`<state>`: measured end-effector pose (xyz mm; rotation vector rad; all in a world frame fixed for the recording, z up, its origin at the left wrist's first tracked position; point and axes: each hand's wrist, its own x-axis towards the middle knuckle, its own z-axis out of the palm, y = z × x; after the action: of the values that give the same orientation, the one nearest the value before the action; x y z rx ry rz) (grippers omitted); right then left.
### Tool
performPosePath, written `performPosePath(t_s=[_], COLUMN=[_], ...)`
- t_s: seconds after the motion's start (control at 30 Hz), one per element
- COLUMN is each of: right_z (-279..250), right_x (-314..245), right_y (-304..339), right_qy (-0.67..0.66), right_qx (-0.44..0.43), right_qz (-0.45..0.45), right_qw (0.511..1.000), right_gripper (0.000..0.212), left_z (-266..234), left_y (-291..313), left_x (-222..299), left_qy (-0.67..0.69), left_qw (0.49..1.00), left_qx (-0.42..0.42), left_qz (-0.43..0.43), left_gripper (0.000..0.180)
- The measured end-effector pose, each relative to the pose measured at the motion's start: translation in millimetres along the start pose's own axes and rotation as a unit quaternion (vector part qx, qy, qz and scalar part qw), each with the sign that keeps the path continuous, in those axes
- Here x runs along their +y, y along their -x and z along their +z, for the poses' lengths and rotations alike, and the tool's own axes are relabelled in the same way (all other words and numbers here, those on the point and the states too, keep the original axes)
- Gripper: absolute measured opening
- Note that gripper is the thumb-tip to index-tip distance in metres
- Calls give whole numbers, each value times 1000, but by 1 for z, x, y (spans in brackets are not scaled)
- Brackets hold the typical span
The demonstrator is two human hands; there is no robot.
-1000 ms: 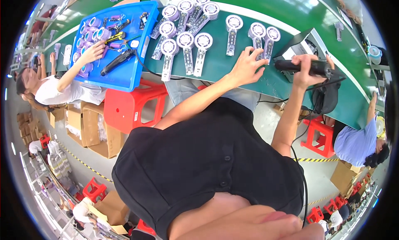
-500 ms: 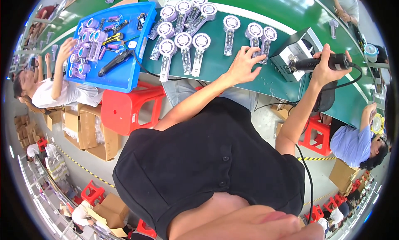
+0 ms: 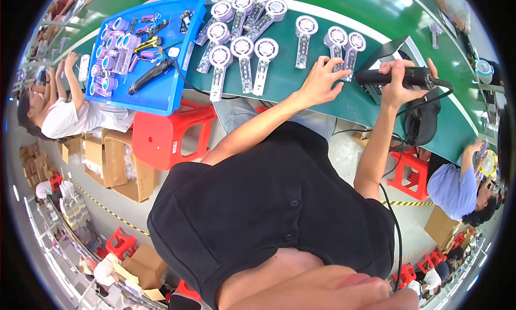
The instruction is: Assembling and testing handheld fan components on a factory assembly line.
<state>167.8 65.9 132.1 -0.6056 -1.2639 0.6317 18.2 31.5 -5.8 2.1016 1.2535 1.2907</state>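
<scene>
My right hand [image 3: 399, 87] is wrapped around a black electric screwdriver [image 3: 418, 78], held nearly level and pointing left. Its front end comes close to the handle of a white and purple handheld fan [image 3: 356, 43]; whether it touches cannot be made out. My left hand [image 3: 321, 84] is spread, its fingertips resting at the handles of that fan and a second handheld fan [image 3: 336, 37] beside it. Both fans lie face up with their handle insides exposed. A third fan [image 3: 306, 28] lies just left of them, and several more fans [image 3: 242, 48] are grouped farther left.
A blue tray [image 3: 177, 103] with purple parts and tools stands on the left of the green table [image 3: 285, 87]. A dark box-shaped stand [image 3: 400, 44] is beyond the screwdriver, whose cord trails right. Red stools [image 3: 156, 141] and co-workers sit on both sides.
My right hand has brought the screwdriver left, away from the box-shaped stand and toward the fan handles. My left hand stays at the same two fans.
</scene>
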Motion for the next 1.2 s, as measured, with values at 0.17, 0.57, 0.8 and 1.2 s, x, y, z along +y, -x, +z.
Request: performPosePath(t_s=[0.17, 0.57, 0.8, 1.2], right_z=[11, 12, 9, -23], right_x=[9, 32, 38, -31], right_y=[8, 34, 39, -30], right_qy=[44, 86, 85, 132], right_qx=[-29, -70, -64, 28], right_qz=[-1, -69, -52, -53], right_qw=[999, 991, 993, 989], right_gripper=[66, 71, 68, 60], left_z=[-1, -3, -4, -6], left_y=[3, 0, -2, -1], left_x=[-1, 0, 0, -6], left_qy=[-2, -20, -38, 82], left_qw=[1000, 1000, 999, 994], left_qx=[9, -1, -22, 64], left_qz=[-8, 4, 9, -29], left_gripper=[41, 44, 49, 45])
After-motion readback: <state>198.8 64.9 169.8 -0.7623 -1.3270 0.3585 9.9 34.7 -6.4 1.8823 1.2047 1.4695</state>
